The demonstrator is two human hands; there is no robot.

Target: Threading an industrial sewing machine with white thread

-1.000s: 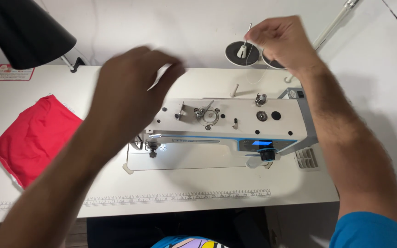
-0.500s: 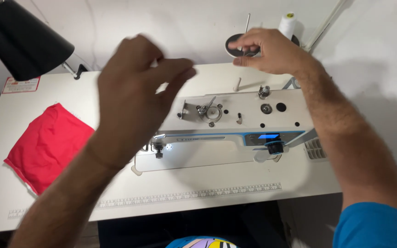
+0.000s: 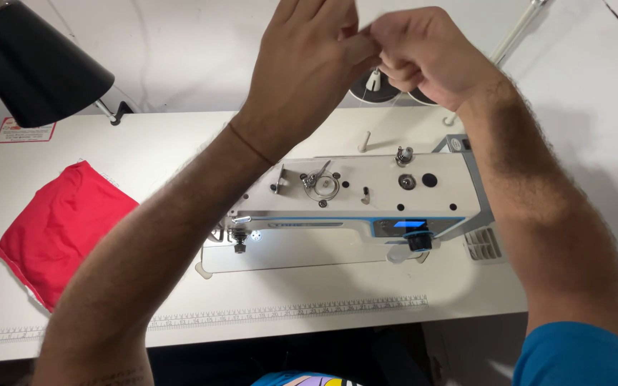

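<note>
Both hands are raised together at twelve o'clock, above the back of the sewing machine (image 3: 352,193). The left hand (image 3: 309,61) and right hand (image 3: 427,53) meet fingertip to fingertip, each grip pinched narrow; whatever lies between them is too fine to make out. Just below the right hand, dark spool discs (image 3: 373,89) stand behind the machine. On the white worktop (image 3: 144,150), a red cloth (image 3: 59,225) lies at nine o'clock, a black lamp (image 3: 30,61) at ten.
</note>
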